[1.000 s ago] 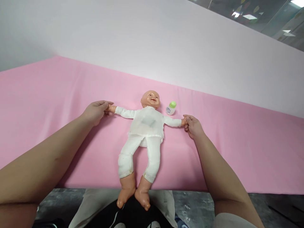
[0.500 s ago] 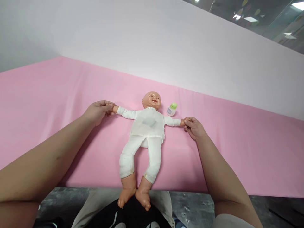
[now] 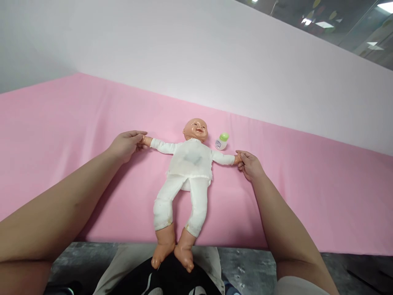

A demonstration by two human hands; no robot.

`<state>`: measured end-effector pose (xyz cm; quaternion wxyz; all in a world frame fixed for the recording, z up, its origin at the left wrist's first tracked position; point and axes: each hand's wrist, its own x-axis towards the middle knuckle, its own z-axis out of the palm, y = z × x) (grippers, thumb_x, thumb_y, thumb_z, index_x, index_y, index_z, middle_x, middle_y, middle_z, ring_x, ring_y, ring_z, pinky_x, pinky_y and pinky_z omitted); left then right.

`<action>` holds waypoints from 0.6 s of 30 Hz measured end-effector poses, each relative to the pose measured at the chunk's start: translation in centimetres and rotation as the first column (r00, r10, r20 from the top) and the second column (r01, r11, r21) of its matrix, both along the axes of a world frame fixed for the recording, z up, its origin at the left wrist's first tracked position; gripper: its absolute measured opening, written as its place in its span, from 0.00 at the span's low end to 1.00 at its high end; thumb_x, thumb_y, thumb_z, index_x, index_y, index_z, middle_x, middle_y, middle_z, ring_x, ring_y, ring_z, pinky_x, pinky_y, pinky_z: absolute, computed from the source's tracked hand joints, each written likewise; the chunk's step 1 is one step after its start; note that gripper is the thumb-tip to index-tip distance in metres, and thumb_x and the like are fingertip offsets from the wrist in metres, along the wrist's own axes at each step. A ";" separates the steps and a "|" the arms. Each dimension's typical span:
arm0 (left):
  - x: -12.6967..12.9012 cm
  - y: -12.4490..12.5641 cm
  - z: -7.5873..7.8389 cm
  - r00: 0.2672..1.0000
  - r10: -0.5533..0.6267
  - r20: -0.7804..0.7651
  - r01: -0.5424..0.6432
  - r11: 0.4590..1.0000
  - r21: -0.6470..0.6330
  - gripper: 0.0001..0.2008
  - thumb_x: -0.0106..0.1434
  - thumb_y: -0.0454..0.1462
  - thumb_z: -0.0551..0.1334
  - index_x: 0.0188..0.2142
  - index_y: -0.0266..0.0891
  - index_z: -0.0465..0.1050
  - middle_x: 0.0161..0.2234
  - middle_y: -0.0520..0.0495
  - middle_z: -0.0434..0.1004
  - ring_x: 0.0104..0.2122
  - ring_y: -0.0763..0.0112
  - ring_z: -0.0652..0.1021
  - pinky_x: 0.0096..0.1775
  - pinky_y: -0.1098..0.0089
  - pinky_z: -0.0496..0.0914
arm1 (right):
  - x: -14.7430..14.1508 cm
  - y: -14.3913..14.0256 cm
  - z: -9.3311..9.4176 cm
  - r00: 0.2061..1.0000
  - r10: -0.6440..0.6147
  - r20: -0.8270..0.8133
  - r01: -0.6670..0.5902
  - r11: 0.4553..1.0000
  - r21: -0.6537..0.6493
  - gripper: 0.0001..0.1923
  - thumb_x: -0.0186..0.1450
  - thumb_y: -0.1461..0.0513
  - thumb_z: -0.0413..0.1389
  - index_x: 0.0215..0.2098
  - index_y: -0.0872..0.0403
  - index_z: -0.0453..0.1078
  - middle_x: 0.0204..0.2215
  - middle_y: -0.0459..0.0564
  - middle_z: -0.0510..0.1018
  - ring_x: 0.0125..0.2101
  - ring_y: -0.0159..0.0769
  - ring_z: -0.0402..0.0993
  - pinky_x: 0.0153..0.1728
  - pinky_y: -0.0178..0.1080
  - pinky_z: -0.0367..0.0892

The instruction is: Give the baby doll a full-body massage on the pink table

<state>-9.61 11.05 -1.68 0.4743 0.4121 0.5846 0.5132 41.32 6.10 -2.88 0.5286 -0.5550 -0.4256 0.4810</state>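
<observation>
A baby doll (image 3: pixel 188 168) in a white top and white trousers lies on its back on the pink sheet (image 3: pixel 61 135), arms spread wide, bare feet hanging over the front edge. My left hand (image 3: pixel 125 144) pinches the doll's hand on the left side. My right hand (image 3: pixel 249 164) pinches the doll's other hand on the right side. A small white bottle with a green cap (image 3: pixel 221 141) stands just right of the doll's head, a little beyond my right hand.
A pale wall (image 3: pixel 190 53) rises behind the pink surface. Below the front edge I see grey floor (image 3: pixel 245 266) and my own lap in dark and light clothing (image 3: pixel 172 274). Ceiling lights show at the top right.
Both hands keep their hold on the doll's hands. The doll's arms shifted only slightly; the view tilted a little.
</observation>
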 end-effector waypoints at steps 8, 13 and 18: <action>-0.3 0.1 -0.4 0.996 -0.028 0.083 0.025 0.999 0.039 0.21 0.58 0.31 0.70 0.52 0.34 0.78 0.35 0.42 0.83 0.28 0.67 0.81 0.33 0.68 0.77 | 0.9 -0.2 0.4 0.984 0.077 -0.158 -0.084 0.996 -0.035 0.27 0.53 0.61 0.77 0.49 0.50 0.80 0.45 0.50 0.85 0.27 0.26 0.76 0.27 0.31 0.74; -0.4 0.2 -0.5 0.997 -0.071 0.035 0.069 0.996 0.061 0.14 0.55 0.36 0.73 0.42 0.37 0.81 0.30 0.45 0.82 0.25 0.69 0.78 0.27 0.71 0.71 | 0.1 -0.2 0.6 0.995 0.082 -0.047 -0.083 0.997 -0.011 0.23 0.50 0.55 0.78 0.36 0.52 0.74 0.25 0.43 0.79 0.18 0.25 0.68 0.17 0.30 0.64; -0.4 0.2 -0.3 0.998 -0.063 -0.010 0.064 0.997 0.051 0.11 0.56 0.40 0.75 0.37 0.38 0.84 0.28 0.45 0.81 0.23 0.71 0.76 0.26 0.71 0.68 | -0.5 -0.1 0.4 0.999 0.009 0.039 -0.009 1.000 -0.021 0.27 0.51 0.48 0.78 0.32 0.50 0.68 0.16 0.38 0.70 0.14 0.26 0.61 0.14 0.30 0.56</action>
